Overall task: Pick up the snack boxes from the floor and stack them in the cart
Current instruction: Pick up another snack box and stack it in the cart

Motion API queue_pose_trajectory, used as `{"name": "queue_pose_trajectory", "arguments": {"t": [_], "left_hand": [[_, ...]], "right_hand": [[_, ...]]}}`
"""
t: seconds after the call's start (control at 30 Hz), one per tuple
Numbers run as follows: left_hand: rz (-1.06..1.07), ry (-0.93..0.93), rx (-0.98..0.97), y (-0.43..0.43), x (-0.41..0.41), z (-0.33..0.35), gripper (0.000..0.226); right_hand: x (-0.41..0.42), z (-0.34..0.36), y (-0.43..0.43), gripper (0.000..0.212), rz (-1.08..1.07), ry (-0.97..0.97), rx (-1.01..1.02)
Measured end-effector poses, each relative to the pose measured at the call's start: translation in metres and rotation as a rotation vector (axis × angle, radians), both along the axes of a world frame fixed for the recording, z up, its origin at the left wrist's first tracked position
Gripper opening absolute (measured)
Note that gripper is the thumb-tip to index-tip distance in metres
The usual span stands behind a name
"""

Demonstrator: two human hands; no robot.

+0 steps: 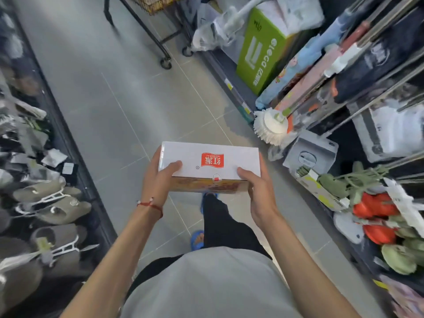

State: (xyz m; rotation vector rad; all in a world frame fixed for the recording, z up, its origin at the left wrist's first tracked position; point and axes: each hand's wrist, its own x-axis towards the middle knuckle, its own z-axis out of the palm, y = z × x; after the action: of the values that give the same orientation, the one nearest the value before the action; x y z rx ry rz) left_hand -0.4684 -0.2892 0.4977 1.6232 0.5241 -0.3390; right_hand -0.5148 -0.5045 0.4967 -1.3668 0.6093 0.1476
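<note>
With each thumb laid flat on the lid and the fingers curled underneath, the left hand (158,180) and the right hand (260,193) grip the two short ends of a white rectangular cardboard snack box with a red logo (211,161). The box is clear of the floor and level, at lower centre of the frame, and its printed orange side faces the body. A thin red string bracelet (150,204) sits on the left wrist. The box's long axis runs straight across the frame, from left to right.

The black wire cart on castors (150,34) stands well apart from the box at the top of the frame, a little left of centre, so the left hand is slightly nearer to it. Grey tiled floor (103,99) lies between. I judge the coming move to be a carry forward and slightly left, with the box likely kept broadside. A white round mop head (273,125) juts from the shelving at right.
</note>
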Motion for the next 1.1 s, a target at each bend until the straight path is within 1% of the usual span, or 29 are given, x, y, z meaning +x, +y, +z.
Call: {"name": "queue_pose_trajectory", "arguments": {"t": [0.1, 0.17, 0.33, 0.47, 0.6, 0.8, 0.87, 0.97, 1.1], "left_hand": [[0.057, 0.019, 0.02, 0.012, 0.048, 0.001, 0.065], [0.106, 0.024, 0.028, 0.019, 0.082, -0.001, 0.066], [0.158, 0.024, 0.048, 0.031, 0.164, 0.005, 0.056], [0.229, -0.017, 0.034, 0.041, 0.228, 0.008, 0.038], [0.256, -0.036, 0.05, 0.061, 0.29, 0.011, 0.039], [0.279, -0.019, 0.016, 0.112, 0.395, 0.001, 0.035], [0.277, -0.006, 0.012, 0.133, 0.435, -0.001, 0.031], [0.266, 0.008, 0.009, 0.167, 0.5, 0.001, 0.027], [0.191, 0.011, 0.02, 0.21, 0.586, 0.011, 0.03]], "right_hand": [[0.065, -0.007, 0.011, 0.049, 0.049, -0.001, 0.0], [0.108, -0.01, 0.016, 0.051, 0.072, 0.003, 0.014], [0.208, -0.007, 0.026, 0.057, 0.155, -0.008, 0.008], [0.285, -0.001, 0.037, 0.068, 0.229, -0.006, 0.005], [0.353, 0.002, 0.058, 0.075, 0.256, 0.014, -0.001], [0.462, -0.004, 0.111, 0.076, 0.276, 0.027, -0.027], [0.501, -0.006, 0.132, 0.075, 0.266, 0.033, -0.025], [0.557, -0.007, 0.165, 0.07, 0.224, 0.025, -0.026], [0.628, -0.001, 0.206, 0.067, 0.133, 0.009, -0.014]]}}
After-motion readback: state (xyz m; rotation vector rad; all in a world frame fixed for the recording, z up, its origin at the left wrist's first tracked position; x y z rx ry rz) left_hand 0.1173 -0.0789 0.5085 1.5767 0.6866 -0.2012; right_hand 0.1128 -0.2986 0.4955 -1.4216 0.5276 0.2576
